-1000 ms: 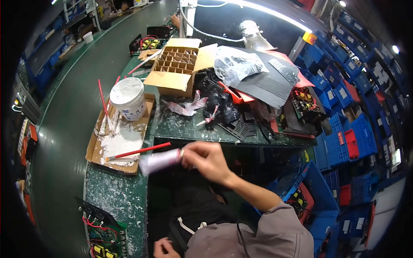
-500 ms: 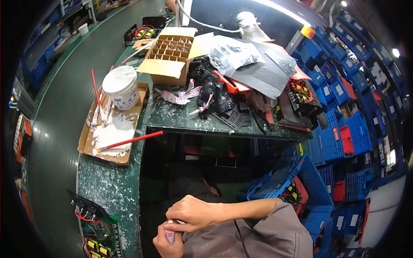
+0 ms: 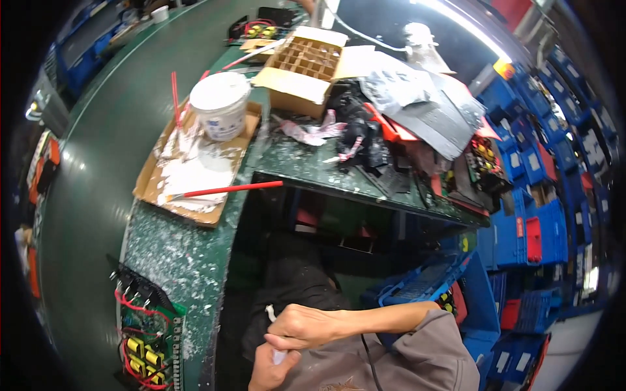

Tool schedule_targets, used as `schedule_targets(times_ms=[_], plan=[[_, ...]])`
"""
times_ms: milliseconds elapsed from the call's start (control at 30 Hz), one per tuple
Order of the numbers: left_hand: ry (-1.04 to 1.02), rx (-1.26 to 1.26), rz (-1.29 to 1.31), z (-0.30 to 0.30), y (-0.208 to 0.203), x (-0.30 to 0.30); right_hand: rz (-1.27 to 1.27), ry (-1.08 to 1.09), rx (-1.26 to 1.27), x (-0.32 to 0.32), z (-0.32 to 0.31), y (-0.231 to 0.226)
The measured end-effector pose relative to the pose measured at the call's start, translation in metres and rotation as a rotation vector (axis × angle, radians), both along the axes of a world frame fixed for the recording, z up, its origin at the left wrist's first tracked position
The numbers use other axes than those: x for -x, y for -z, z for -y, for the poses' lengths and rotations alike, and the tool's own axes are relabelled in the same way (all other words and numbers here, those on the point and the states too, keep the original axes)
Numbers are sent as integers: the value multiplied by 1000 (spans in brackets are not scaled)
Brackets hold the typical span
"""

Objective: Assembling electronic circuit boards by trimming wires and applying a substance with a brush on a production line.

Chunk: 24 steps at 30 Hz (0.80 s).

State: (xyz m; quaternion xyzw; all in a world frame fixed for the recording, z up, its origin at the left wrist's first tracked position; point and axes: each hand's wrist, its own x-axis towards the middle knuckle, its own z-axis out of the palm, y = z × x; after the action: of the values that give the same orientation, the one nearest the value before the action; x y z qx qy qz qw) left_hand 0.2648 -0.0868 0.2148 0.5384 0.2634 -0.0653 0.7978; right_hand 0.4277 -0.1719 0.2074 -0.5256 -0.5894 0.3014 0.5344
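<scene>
Near the bottom middle, my two hands meet in front of my body, one against the other. My left hand (image 3: 271, 369) is closed around a small white tube-like thing (image 3: 279, 357), most of it hidden by the fingers. Over its upper end my right hand (image 3: 306, 327) is closed in a fist, palm down. A thin white curved tip (image 3: 270, 313) sticks out past the right fist; whether it belongs to the tube is hidden. To the left, on the bench, lies a green circuit board (image 3: 153, 342) with yellow-wrapped parts and red wires.
On the speckled green bench (image 3: 176, 260) a cardboard tray (image 3: 145, 186) smeared with white paste holds a white bucket (image 3: 222, 107) and a red-handled brush (image 3: 235, 188). Behind are a divided carton (image 3: 297, 98), black sheets (image 3: 450, 124) and plastic scraps. Blue crates (image 3: 482, 306) stand at right.
The view has shifted, so the bench items sit farther right and higher. My hands remain together; the tube's red print is now covered, and a white tip shows beyond the right fist.
</scene>
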Motion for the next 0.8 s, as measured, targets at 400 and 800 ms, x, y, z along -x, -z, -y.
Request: schedule_targets(times_ms=[400, 800], plan=[[213, 846, 259, -2, 3, 16, 61, -141, -208, 13, 2, -27], [-71, -873, 81, -3, -11, -10, 139, 6, 235, -13, 0, -23]])
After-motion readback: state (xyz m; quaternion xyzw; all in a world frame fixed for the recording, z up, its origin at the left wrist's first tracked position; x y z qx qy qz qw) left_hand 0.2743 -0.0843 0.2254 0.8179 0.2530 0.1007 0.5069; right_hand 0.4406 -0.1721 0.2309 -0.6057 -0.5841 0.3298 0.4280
